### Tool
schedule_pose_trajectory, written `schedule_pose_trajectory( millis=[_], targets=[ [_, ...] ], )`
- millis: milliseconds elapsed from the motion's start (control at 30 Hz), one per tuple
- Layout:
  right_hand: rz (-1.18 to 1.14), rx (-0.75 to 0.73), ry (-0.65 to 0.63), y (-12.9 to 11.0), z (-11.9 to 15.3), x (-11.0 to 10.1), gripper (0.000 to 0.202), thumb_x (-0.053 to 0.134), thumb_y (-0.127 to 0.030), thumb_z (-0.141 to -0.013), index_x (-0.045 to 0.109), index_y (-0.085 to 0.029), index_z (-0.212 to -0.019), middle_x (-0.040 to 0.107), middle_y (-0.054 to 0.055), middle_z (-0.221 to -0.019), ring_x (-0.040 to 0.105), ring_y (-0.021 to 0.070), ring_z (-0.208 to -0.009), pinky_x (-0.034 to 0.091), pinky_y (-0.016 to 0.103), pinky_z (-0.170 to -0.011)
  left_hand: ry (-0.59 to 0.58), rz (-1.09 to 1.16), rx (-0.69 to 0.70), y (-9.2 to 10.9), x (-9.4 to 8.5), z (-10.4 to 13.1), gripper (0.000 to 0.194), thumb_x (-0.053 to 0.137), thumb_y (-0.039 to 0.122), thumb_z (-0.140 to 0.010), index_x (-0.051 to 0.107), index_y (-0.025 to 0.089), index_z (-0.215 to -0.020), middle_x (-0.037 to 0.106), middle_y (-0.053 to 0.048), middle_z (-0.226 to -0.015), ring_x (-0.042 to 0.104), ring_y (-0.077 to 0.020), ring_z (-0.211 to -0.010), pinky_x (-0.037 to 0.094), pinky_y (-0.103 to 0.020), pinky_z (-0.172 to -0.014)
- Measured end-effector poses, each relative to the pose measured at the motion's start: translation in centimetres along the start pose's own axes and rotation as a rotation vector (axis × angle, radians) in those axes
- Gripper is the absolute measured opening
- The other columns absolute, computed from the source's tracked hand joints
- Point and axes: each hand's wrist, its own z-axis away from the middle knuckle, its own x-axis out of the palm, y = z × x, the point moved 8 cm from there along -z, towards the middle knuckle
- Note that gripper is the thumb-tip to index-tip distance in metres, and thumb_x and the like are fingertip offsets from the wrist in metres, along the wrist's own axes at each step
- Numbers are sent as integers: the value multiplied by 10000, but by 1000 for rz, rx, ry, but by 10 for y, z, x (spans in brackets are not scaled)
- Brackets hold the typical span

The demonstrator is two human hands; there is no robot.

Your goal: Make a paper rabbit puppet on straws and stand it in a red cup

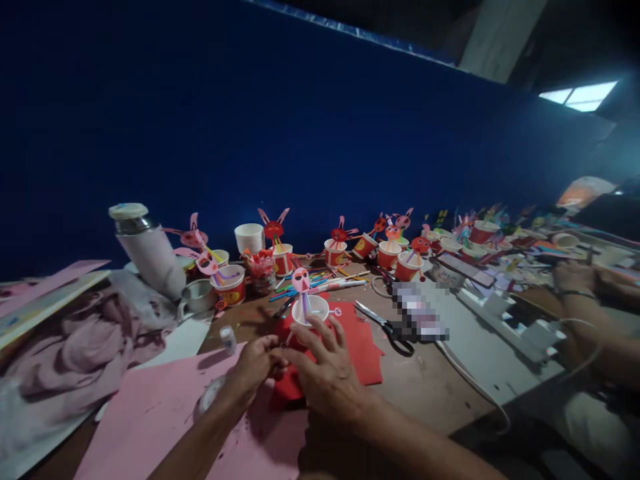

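A paper cup with a pink paper figure on purple straw-like legs stands in front of me, over red paper. At its left side my left hand has thumb and fingertips pinched together; what lies between them is too small to make out. My right hand reaches over the near side of the cup, its fingers spread and the thumb close to the left fingertips. Both hands hide most of the cup's wall. A small pale disc with a face-like print sticks out at the cup's right.
Scissors lie right of the red paper, beside a power strip. Behind are pens, similar red cups and stacked cups. A thermos and mug stand left. Another person's arms are at right.
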Motion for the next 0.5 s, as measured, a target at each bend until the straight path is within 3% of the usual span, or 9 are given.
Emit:
schedule_pose_trajectory(
  millis=[133,233,333,400,500],
  targets=[
    [-165,113,177,32,16,-26,297,501,-186,-795,525,-242,-1086,545,55,-1171,424,212,-1147,297,425,-974,57,1,-26,1,-2,4,126,552,158,-579,512,138,-697,538,49,-464,496,-61,-388,408,-163,-426],
    [-307,345,176,78,24,-22,458,536,-293,-785,407,-188,-1211,516,124,-1198,446,240,-1137,363,430,-935,85,2,-32,2,-3,4,105,522,120,-574,506,139,-676,537,40,-462,504,-71,-386,413,-170,-410],
    [-455,531,-46,105,24,6,647,575,-403,-732,328,-172,-1284,454,154,-1272,424,275,-1169,360,454,-946,93,6,-26,3,-4,4,106,490,97,-576,514,133,-673,541,31,-465,500,-75,-378,415,-180,-402],
    [-555,541,-174,104,21,21,751,589,-417,-706,257,-164,-1331,395,162,-1327,382,276,-1211,337,455,-971,97,6,-23,4,-5,5,123,479,93,-583,527,128,-690,542,30,-468,499,-75,-375,418,-183,-406],
    [-603,489,-253,95,13,33,823,609,-385,-686,187,-194,-1365,320,141,-1386,298,264,-1268,287,452,-1009,99,4,-24,5,-5,6,153,475,89,-585,542,124,-718,546,29,-472,504,-73,-382,424,-183,-420]
  ],
)
